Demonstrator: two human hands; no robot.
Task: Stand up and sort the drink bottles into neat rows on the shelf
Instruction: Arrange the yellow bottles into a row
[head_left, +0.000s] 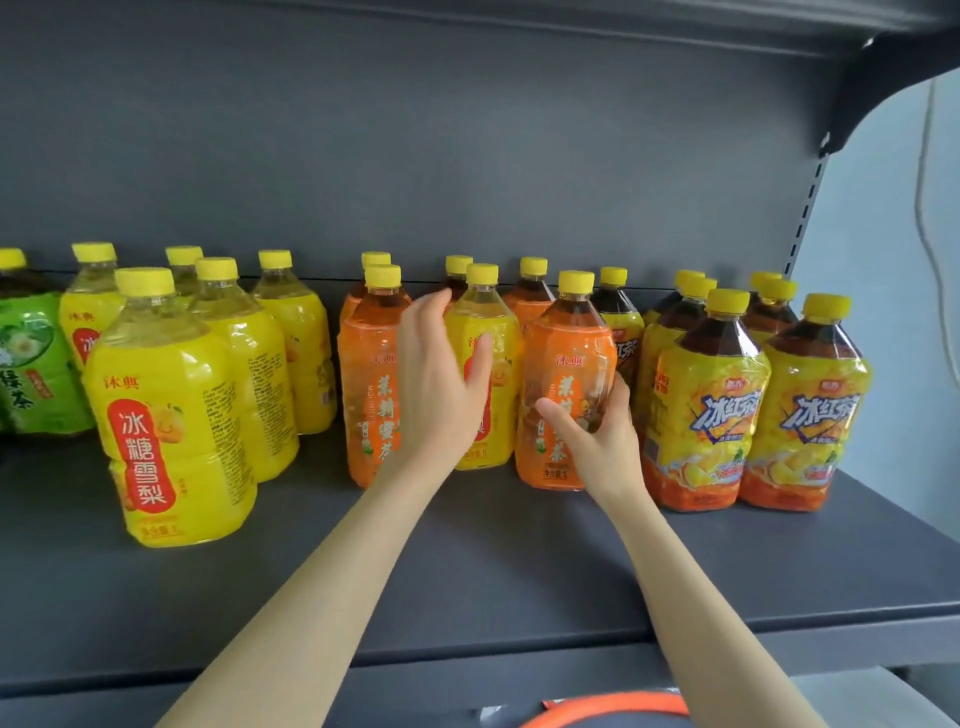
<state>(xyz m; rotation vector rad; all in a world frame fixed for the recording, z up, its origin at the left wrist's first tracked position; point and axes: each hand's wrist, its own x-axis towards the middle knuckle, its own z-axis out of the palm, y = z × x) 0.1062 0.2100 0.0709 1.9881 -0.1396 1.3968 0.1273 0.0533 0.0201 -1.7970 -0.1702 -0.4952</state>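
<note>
While tea bottles (706, 395) crowd alongside, the left hand (441, 379) grips a yellow bottle (501, 327), the right hand (597, 436) an orange bottle (566, 343).

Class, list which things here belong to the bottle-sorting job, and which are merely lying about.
Job: shelf; lone yellow bottle among the orange ones; front orange bottle; pear drink bottles; iced tea bottles; green tea bottle.
Lying about: orange hoop at the bottom edge; thin white cable on the right wall.
</note>
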